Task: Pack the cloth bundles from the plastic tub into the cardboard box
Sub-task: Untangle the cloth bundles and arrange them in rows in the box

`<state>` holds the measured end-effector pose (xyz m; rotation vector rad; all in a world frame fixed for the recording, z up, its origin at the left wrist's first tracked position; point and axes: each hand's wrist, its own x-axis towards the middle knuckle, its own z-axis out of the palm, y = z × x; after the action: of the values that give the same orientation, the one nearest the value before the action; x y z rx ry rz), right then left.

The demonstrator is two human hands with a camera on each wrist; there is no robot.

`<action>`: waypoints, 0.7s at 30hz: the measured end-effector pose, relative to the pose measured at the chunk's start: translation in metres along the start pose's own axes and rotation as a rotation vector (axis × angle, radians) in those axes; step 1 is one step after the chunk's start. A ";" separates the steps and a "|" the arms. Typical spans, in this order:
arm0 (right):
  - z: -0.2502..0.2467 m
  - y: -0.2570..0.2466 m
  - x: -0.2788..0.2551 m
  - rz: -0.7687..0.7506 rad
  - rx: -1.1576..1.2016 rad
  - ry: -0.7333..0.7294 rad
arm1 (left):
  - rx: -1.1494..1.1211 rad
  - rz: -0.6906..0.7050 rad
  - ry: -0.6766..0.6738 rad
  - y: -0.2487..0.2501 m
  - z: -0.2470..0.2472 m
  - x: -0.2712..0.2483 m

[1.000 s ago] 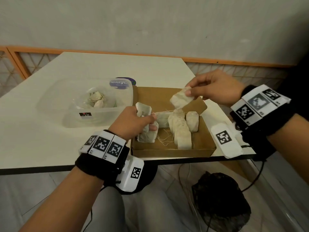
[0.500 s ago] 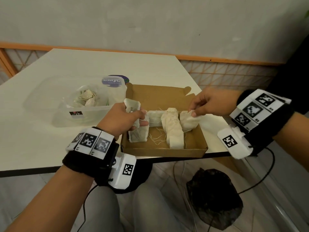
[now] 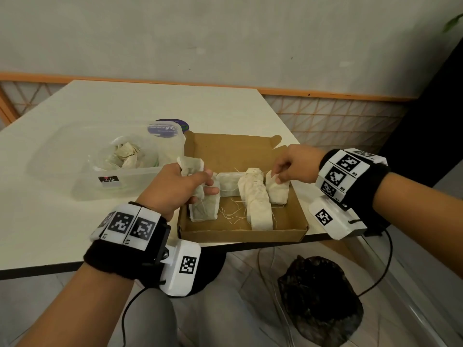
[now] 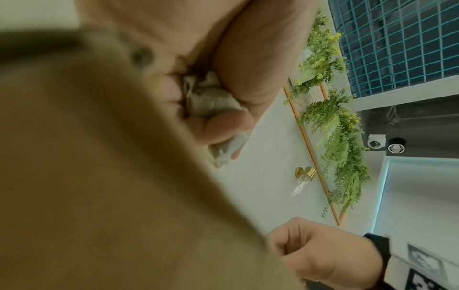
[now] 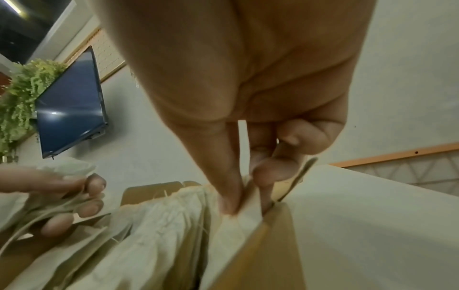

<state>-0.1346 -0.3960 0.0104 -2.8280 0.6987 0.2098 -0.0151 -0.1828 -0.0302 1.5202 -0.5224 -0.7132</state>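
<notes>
Over brown cardboard box (image 3: 240,229), left hand (image 3: 172,189) gripping crumpled cloth bundles (image 3: 200,194); right hand (image 3: 293,164) pinching flat pouch (image 3: 276,192).

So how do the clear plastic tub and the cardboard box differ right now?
The plastic tub is see-through with tall walls; the cardboard box is brown, opaque and shallow. The tub's bundles lie in a jumbled heap, while the box's stand mostly in rows. Neither hand is in the tub, but the left hand and right hand both hold bundles over the box. Both sit open-topped on the table.
</notes>
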 end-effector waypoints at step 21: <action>0.080 -0.083 -0.052 -0.217 1.101 0.397 | -0.806 -0.214 -0.183 -0.003 0.032 0.012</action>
<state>-0.1472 -0.2816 -0.0422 -1.8374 0.3693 -0.6033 -0.0299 -0.2136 -0.0342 0.7598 -0.1584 -1.0757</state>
